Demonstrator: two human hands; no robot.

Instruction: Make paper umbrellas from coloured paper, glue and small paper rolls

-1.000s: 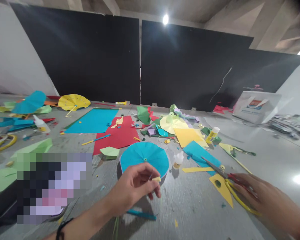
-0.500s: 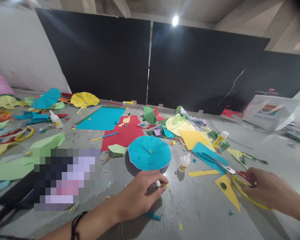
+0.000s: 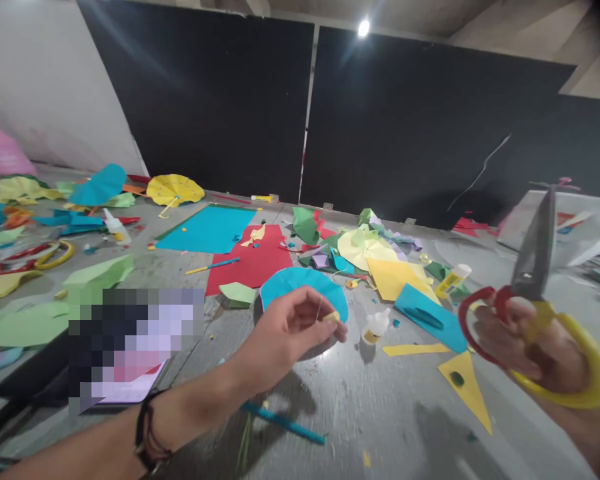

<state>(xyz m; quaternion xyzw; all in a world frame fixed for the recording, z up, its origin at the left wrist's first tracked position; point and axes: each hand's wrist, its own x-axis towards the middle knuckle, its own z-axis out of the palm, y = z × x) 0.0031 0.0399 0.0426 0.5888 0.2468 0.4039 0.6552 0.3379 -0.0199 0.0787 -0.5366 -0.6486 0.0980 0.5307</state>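
Note:
My right hand (image 3: 540,340) is wrapped round a pair of scissors (image 3: 533,260) with one red and one yellow handle, blades pointing up. Between the thumb and fingers of my left hand (image 3: 300,327) is a small yellow piece of paper (image 3: 332,317). Behind that hand lies a round blue pleated paper disc (image 3: 285,285), partly covered by it. A thin blue rolled paper stick (image 3: 290,423) rests below my left wrist. Between my hands are a small white glue bottle (image 3: 376,328), a yellow paper strip (image 3: 416,349) and a yellow paper triangle (image 3: 466,393).
Blue (image 3: 210,230) and red (image 3: 253,257) paper sheets lie ahead. A yellow paper umbrella (image 3: 175,191) stands at the back left. A glue stick (image 3: 453,280) and blue paper (image 3: 427,319) lie right of centre. A partly pixelated phone (image 3: 145,390) is at left. A black panel (image 3: 205,113) rises behind.
My right hand has lifted the scissors from the table beside the blue paper. My left hand has risen over the blue disc with the yellow piece, uncovering more of the blue stick.

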